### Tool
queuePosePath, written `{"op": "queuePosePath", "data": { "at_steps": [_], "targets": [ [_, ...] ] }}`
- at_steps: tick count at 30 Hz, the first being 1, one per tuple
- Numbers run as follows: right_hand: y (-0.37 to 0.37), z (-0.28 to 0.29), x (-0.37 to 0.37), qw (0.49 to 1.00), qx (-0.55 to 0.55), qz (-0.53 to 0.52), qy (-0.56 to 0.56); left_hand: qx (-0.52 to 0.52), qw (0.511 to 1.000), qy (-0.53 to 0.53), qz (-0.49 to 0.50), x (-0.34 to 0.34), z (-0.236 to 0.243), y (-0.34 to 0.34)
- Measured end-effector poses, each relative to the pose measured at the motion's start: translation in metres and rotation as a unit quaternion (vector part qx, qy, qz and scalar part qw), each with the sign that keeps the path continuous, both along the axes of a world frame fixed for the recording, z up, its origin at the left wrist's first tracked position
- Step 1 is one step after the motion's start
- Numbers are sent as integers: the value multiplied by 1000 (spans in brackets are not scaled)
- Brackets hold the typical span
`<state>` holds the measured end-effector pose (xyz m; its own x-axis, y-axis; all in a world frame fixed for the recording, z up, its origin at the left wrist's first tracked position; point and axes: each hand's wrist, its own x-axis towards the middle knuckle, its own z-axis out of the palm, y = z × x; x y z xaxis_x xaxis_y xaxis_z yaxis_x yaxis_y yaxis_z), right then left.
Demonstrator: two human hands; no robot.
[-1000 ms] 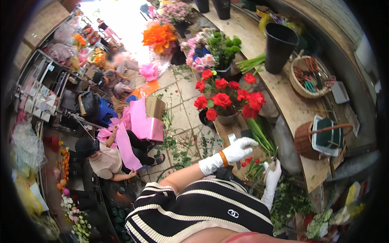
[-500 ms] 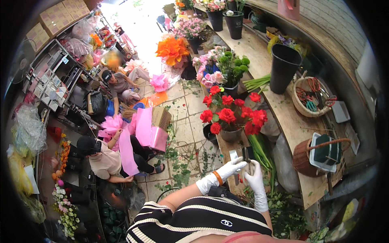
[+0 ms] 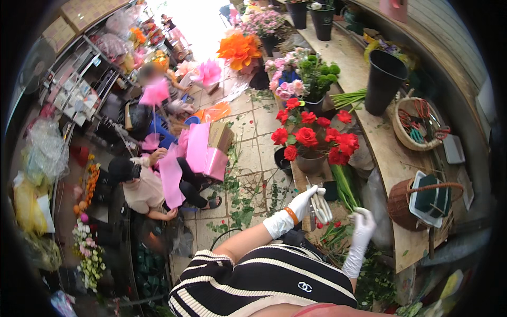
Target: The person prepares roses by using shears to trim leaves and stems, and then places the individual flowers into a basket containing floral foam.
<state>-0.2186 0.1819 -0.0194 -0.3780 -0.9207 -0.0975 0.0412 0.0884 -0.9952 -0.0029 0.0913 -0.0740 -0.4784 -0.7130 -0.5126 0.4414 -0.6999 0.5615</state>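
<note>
My left hand (image 3: 313,206), in a white glove, is closed around a slim metal-bladed tool (image 3: 310,215), whose exact kind is mostly hidden by the fingers. My right hand (image 3: 363,224), also gloved, is apart from it with bent fingers, close to the lower end of a bundle of long green stems (image 3: 344,185); whether it grips them is too small to tell. Beyond my hands, red roses (image 3: 306,137) stand in a grey pot (image 3: 310,163). Cut greenery (image 3: 336,235) lies below, between my hands.
A brown wicker basket (image 3: 400,203), a round basket of scissors (image 3: 401,129) and a tall black bucket (image 3: 387,84) stand on the wooden bench (image 3: 364,129) at right. At left, a person (image 3: 145,190) handles pink wrapping sheets beside a pink-wrapped box (image 3: 214,156). Leaves litter the tiled floor (image 3: 251,174).
My hands have moved apart: the right has gone rightward to the green stems, while the left keeps the tool. The far seated person has lifted a pink paper piece.
</note>
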Motion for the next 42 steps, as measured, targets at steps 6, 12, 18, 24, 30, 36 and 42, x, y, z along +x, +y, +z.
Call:
{"op": "queuePosePath", "data": {
  "at_steps": [6,12,18,24,30,36,42],
  "targets": [
    [7,55,-114,835,-214,-349,367,157,938,300,74,19,-4,-33],
    [5,79,-251,686,-5,-397,610,139,927,288,197,58,-13,-75],
    [-47,133,-271,896,-233,-341,160,175,884,225,370,79,-69,-111],
    [-72,164,-244,877,-259,-389,108,307,863,4,400,190,-231,-79],
    [-43,122,-288,756,-128,-475,432,353,811,-229,408,285,-296,6],
    [-48,121,-240,767,-4,-292,571,238,881,-408,-2,238,-281,8],
    [-20,90,-263,940,-52,-276,194,98,854,-450,-241,162,-265,-83]
  ]
}}
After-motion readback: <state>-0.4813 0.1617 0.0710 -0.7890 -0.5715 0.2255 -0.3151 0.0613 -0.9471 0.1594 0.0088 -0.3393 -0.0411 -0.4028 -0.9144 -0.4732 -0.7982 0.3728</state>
